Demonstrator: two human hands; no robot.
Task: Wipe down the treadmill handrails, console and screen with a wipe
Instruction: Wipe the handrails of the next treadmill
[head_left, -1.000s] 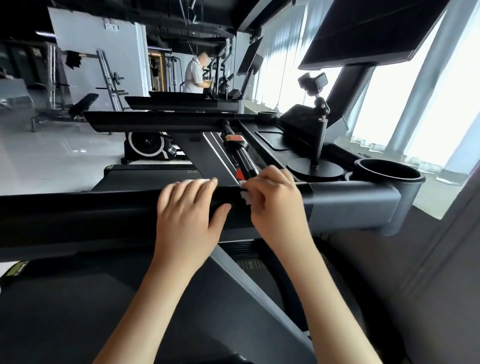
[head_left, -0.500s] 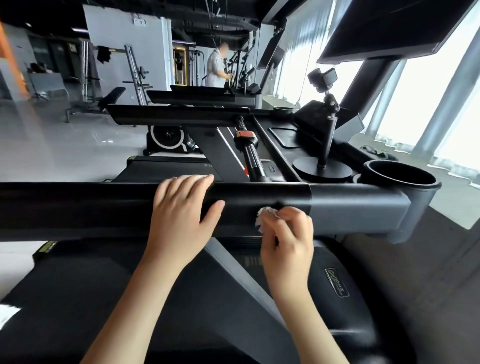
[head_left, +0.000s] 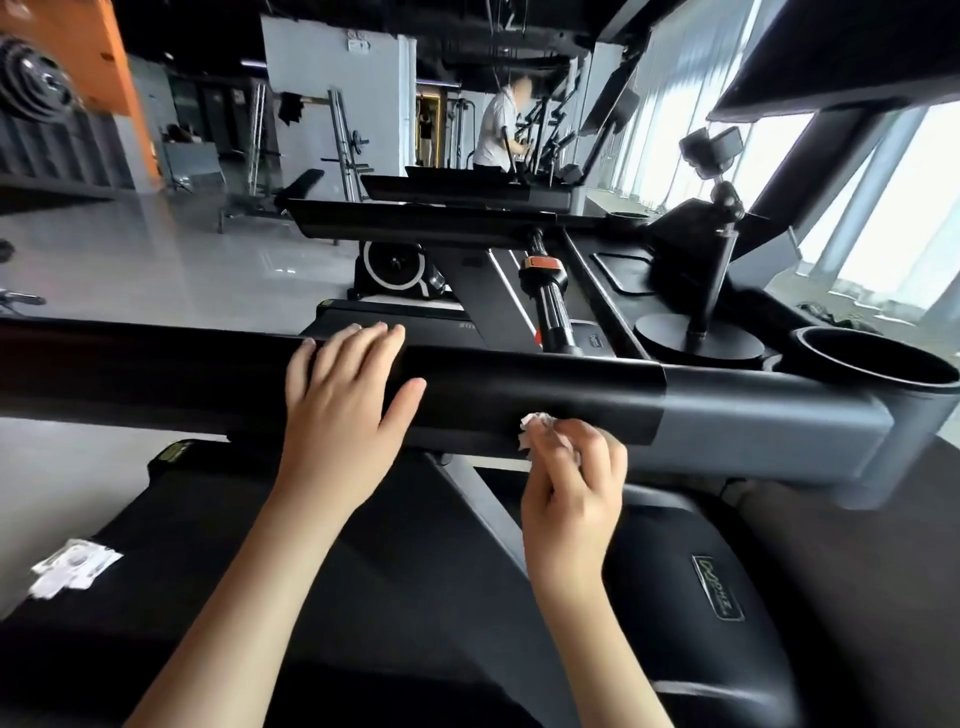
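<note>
A thick black handrail (head_left: 156, 379) runs across the frame and turns grey (head_left: 769, 421) at its right end. My left hand (head_left: 345, 402) lies over the rail's top, fingers draped across it and thumb on the near face. My right hand (head_left: 574, 483) pinches a small crumpled white wipe (head_left: 535, 428) and presses it against the rail's lower front edge, to the right of my left hand. The console tray (head_left: 623, 270) lies beyond the rail. The dark screen (head_left: 841, 52) hangs at the upper right, only partly in frame.
A round cup holder (head_left: 878, 364) sits at the rail's right end, with a phone stand (head_left: 701, 332) on a disc base behind it. A white packet (head_left: 72, 566) lies on the belt at lower left. More treadmills and a person (head_left: 498, 130) stand further back.
My right hand has slid from the rail's top down to its lower front edge with the wipe. My left hand stays on the rail. The camera has turned slightly left.
</note>
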